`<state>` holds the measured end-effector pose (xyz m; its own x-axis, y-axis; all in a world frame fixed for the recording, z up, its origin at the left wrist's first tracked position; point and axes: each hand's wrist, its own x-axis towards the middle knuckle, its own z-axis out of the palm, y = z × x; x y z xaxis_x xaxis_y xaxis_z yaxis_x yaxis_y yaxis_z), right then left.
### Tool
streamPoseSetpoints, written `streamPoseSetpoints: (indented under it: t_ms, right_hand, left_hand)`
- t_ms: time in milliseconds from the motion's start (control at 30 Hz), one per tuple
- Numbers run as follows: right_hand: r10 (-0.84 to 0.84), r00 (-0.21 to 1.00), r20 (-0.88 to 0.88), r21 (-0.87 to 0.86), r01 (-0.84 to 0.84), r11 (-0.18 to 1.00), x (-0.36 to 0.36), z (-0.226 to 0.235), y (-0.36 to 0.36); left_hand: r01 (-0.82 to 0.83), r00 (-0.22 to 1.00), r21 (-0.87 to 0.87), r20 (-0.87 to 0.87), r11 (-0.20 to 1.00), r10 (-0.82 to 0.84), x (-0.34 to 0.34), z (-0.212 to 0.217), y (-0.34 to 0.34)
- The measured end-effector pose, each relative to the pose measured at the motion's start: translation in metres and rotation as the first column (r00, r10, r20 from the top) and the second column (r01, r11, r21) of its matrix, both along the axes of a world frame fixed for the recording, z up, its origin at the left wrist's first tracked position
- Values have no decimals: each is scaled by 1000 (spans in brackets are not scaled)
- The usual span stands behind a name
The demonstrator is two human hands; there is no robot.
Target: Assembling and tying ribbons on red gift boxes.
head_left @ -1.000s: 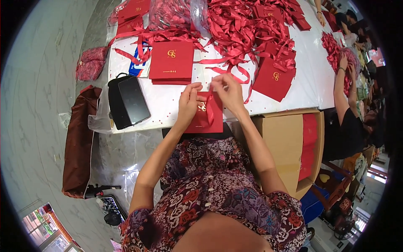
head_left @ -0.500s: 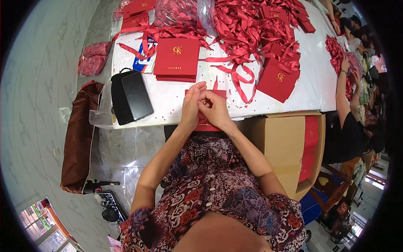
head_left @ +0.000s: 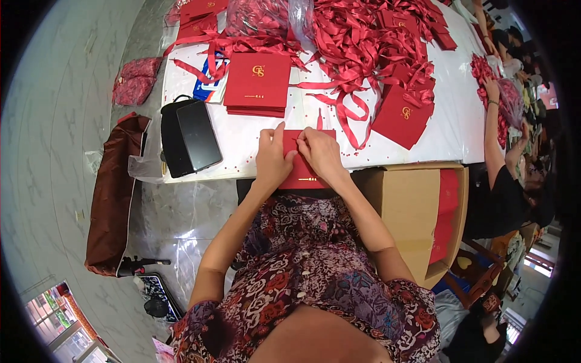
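Note:
A flat red square packet with gold print lies before me at the table's near edge. On its left side rests my left hand, fingers stretched forward and thumb over the packet, holding nothing. My right hand is over the packet's right half, its fingertips pinched near the upper middle; what they grip is too small to make out. Just beyond stands a neat stack of similar red packets. A loose red ribbon curls on the table to the right.
A heap of red ribbons and fanned red packets cover the far right. A black case with a phone lies left, a blue-and-white pack beyond it. An open cardboard box stands at my right. Another person's arm reaches in farther right.
My hands have moved apart from their cupped position over the packet, the left onto its left side and the right to its right half. More of the packet shows between them.

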<state>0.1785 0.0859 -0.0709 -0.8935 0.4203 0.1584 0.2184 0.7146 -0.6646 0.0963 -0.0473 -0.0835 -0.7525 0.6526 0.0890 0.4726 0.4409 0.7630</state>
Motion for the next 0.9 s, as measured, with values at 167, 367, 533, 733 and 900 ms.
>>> streamPoseSetpoints:
  t_ms: [167,367,533,733,900]
  right_hand:
    - [-105,993,54,-46,108,993,-1,-4,2]
    - [-116,989,89,-134,128,983,-2,4,3]
    - [-92,993,74,-73,97,993,2,1,5]
    - [-93,987,134,-65,102,993,2,8,5]
    - [-125,980,156,-62,136,989,0,11,0]
  left_hand:
    - [83,995,-87,-55,993,-88,-11,11,7]
    - [187,957,4,-225,982,-181,-22,13,8]
    - [280,955,-86,-80,956,-287,-32,12,12]
    - [327,940,16,-106,945,-324,-29,10,11]
    - [301,950,101,-120,948,-288,-29,4,10]
